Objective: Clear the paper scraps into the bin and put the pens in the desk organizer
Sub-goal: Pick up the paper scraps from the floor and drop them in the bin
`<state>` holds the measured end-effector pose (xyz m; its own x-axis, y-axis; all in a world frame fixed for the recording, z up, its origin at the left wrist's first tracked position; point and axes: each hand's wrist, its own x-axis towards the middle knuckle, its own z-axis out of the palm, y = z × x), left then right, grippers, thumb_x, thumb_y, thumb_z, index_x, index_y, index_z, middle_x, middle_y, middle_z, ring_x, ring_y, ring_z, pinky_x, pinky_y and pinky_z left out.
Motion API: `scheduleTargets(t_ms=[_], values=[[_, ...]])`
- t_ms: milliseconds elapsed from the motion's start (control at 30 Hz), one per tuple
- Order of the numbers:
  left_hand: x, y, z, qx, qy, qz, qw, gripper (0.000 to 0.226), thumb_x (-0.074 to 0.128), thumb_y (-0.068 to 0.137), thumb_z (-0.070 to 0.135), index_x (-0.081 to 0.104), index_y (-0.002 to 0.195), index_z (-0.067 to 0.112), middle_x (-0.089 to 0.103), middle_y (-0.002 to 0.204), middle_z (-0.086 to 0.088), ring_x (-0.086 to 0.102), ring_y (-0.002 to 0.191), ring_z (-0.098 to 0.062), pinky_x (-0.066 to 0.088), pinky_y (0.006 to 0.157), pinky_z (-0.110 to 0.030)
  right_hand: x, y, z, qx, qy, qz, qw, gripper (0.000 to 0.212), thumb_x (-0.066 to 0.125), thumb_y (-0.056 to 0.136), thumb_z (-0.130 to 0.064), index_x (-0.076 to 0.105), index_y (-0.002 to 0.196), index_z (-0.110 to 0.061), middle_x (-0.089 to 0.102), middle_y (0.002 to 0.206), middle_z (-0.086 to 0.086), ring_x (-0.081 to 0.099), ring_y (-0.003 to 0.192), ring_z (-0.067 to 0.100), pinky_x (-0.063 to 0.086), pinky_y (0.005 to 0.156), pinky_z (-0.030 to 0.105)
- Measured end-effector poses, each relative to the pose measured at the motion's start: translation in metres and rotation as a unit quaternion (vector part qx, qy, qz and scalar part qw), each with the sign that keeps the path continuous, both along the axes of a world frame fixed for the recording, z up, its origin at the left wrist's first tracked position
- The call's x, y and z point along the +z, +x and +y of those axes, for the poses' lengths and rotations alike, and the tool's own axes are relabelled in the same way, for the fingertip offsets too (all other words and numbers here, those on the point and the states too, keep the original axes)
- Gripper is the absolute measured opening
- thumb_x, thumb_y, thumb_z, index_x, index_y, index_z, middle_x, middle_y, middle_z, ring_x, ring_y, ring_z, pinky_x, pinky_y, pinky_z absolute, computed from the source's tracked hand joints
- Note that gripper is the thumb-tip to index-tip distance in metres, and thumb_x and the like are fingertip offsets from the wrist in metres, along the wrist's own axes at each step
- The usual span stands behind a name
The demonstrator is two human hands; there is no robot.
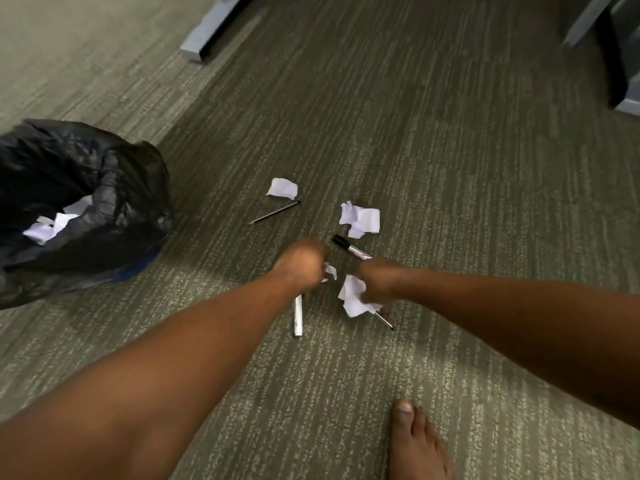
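Head cam only here, looking down at a grey-green striped carpet. Grey metal furniture feet sit at the top, one at the left and one at the far right. A bare foot is at the bottom edge.

The bin is at the left, lined with a crinkly black bag, and some white scraps are already inside. On the floor: one crumpled scrap farthest out, a thin dark pencil just below it, and a cluster of torn scraps to the right. A black marker lies near that cluster, touching the right hand.

The left hand is curled shut, a small scrap poking out beside it, and a white pen pointing toward the camera from under it (can't tell if the fingers actually hold either). The right hand is closed over a bigger crumpled scrap, a thin pen sticking out from below it.

Plenty of bare carpet between the hands and the bin, and all round the mess.
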<state>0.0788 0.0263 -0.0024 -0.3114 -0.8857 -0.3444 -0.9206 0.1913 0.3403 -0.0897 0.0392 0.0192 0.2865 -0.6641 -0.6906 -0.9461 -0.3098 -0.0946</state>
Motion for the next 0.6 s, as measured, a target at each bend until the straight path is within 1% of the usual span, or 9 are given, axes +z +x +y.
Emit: scheduleTargets(t_ms=[67,133,200,233,300,367,400,500,600], values=[[0.008,0.012,-0.004,0.014,-0.016,0.032,0.999,0.018,0.064,0.086,0.016,0.073,0.100,0.011,0.070,0.101,-0.011,0.065,0.094,-0.028,0.049,0.076,-0.030,0.013,0.006,-0.016,-0.031,-0.016,-0.025,0.999,0.034,0.069,0.081,-0.016,0.065,0.114,-0.008,0.068,0.112,0.013,0.065,0.102,0.026,0.055,0.081,0.032],[0.018,0.025,-0.008,0.037,-0.029,0.054,0.997,0.014,0.065,0.084,0.017,0.075,0.094,0.016,0.074,0.095,-0.006,0.068,0.089,-0.024,0.050,0.073,-0.028,0.028,0.015,-0.032,-0.056,-0.025,-0.043,0.997,0.033,0.071,0.078,-0.015,0.066,0.110,-0.008,0.069,0.107,0.013,0.065,0.094,0.024,0.055,0.067,0.031],[0.031,0.039,-0.012,0.058,-0.055,0.072,0.994,0.014,0.065,0.082,0.018,0.076,0.090,0.021,0.075,0.090,-0.002,0.069,0.084,-0.021,0.050,0.069,-0.026,0.046,0.027,-0.047,-0.075,-0.056,-0.059,0.994,0.029,0.071,0.076,-0.016,0.068,0.104,-0.009,0.070,0.100,0.012,0.065,0.088,0.024,0.043,0.051,0.023],[0.038,0.047,-0.013,0.068,-0.073,0.079,0.992,0.015,0.064,0.082,0.017,0.076,0.090,0.022,0.074,0.090,-0.001,0.069,0.083,-0.020,0.049,0.068,-0.026,0.055,0.035,-0.055,-0.080,-0.075,-0.071,0.991,0.027,0.072,0.076,-0.016,0.069,0.102,-0.008,0.070,0.097,0.012,0.064,0.085,0.024,0.040,0.049,0.021],[0.053,0.064,-0.018,0.082,-0.117,0.086,0.986,0.016,0.062,0.084,0.016,0.074,0.092,0.023,0.071,0.093,-0.002,0.067,0.086,-0.022,0.049,0.069,-0.028,0.072,0.053,-0.068,-0.083,-0.099,-0.091,0.987,0.025,0.072,0.079,-0.018,0.068,0.102,-0.009,0.068,0.098,0.012,0.062,0.081,0.024,0.044,0.055,0.024],[0.067,0.082,-0.023,0.091,-0.171,0.082,0.978,0.016,0.062,0.087,0.017,0.073,0.099,0.020,0.064,0.098,-0.006,0.063,0.091,-0.026,0.043,0.071,-0.029,0.088,0.074,-0.079,-0.083,-0.127,-0.110,0.982,0.021,0.073,0.080,-0.017,0.067,0.098,-0.010,0.068,0.100,0.011,0.062,0.084,0.023,0.049,0.065,0.030],[0.075,0.091,-0.024,0.097,-0.195,0.082,0.972,0.017,0.062,0.088,0.018,0.072,0.101,0.018,0.061,0.099,-0.007,0.062,0.092,-0.027,0.041,0.071,-0.029,0.096,0.086,-0.084,-0.084,-0.138,-0.121,0.979,0.023,0.073,0.080,-0.016,0.067,0.101,-0.009,0.068,0.101,0.011,0.063,0.086,0.023,0.051,0.069,0.032],[0.101,0.121,-0.025,0.118,-0.242,0.100,0.958,0.015,0.062,0.089,0.019,0.071,0.101,0.016,0.055,0.103,-0.006,0.060,0.093,-0.024,0.043,0.073,-0.030,0.121,0.125,-0.096,-0.035,-0.179,-0.146,0.972,0.024,0.070,0.080,-0.013,0.069,0.101,-0.002,0.070,0.099,0.017,0.064,0.085,0.027,0.046,0.066,0.031],[0.124,0.156,-0.020,0.144,-0.270,0.107,0.946,0.014,0.061,0.089,0.018,0.071,0.098,0.014,0.055,0.102,-0.006,0.059,0.092,-0.023,0.048,0.080,-0.038,0.142,0.166,-0.102,-0.003,-0.231,-0.180,0.956,0.026,0.068,0.083,-0.017,0.068,0.103,-0.001,0.070,0.101,0.019,0.066,0.095,0.033,0.043,0.067,0.030]])
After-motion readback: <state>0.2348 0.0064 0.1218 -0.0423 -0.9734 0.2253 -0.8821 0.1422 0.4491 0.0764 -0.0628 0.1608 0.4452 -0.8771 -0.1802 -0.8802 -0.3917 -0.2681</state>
